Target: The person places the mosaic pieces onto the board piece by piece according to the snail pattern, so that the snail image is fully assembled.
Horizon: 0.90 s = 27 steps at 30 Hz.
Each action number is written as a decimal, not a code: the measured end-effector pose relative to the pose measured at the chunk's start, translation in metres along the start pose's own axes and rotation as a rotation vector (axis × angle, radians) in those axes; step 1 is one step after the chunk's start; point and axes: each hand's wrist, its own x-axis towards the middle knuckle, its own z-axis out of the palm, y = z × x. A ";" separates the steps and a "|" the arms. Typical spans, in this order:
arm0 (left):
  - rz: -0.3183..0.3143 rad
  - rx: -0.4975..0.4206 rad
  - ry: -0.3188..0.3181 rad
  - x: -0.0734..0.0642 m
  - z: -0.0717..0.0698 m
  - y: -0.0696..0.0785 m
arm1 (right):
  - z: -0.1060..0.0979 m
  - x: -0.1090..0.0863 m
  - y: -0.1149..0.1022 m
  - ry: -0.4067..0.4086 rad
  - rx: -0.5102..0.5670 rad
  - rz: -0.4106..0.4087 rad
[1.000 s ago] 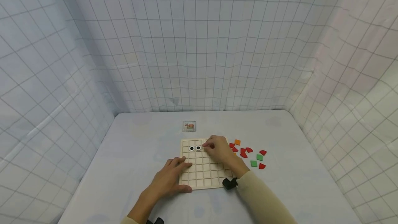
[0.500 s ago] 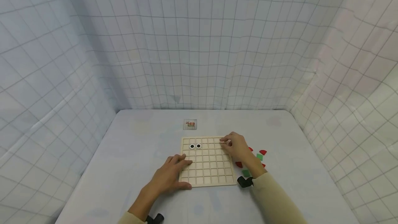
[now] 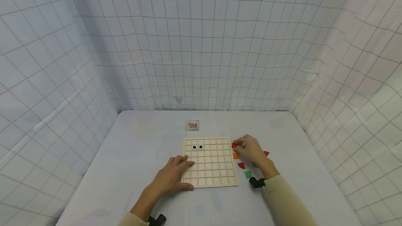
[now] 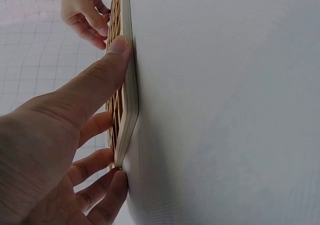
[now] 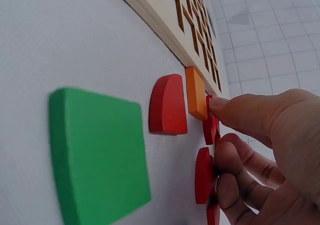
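My left hand (image 3: 171, 173) rests at the left side of a pale wooden grid board (image 3: 216, 173). Its thumb lies on the front edge, and its relaxed fingers spread over the left side. Two white tiles with black dots, the left tile (image 3: 192, 147) and the right tile (image 3: 200, 149), sit side by side in the board's upper left cells. Beyond the board's right edge, my right hand (image 3: 252, 149) pinches a red quarter-circle piece (image 5: 208, 127) between thumb and curled fingers. That piece is on the table beside an orange piece (image 5: 195, 92); the fingers partly hide it.
More red quarter-circle pieces (image 5: 168, 105) lie around the right hand. A green square (image 3: 248, 174) is near the right wrist. Behind the board lies a small picture card (image 3: 192, 125). A white grid-patterned curtain (image 3: 201, 62) encloses the table's back and sides.
My right hand has moved right, from the board's upper cells to the red pieces beyond its right edge. The left hand has stayed at the board's left side.
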 end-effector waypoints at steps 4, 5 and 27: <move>0.001 0.008 0.005 0.002 0.002 -0.001 | -0.001 0.000 0.002 0.001 0.005 0.004; 0.003 0.010 0.007 0.002 0.002 -0.002 | -0.001 0.001 0.001 0.003 0.005 0.006; -0.009 0.017 -0.002 0.002 0.006 -0.004 | 0.006 0.001 -0.007 0.007 0.046 0.079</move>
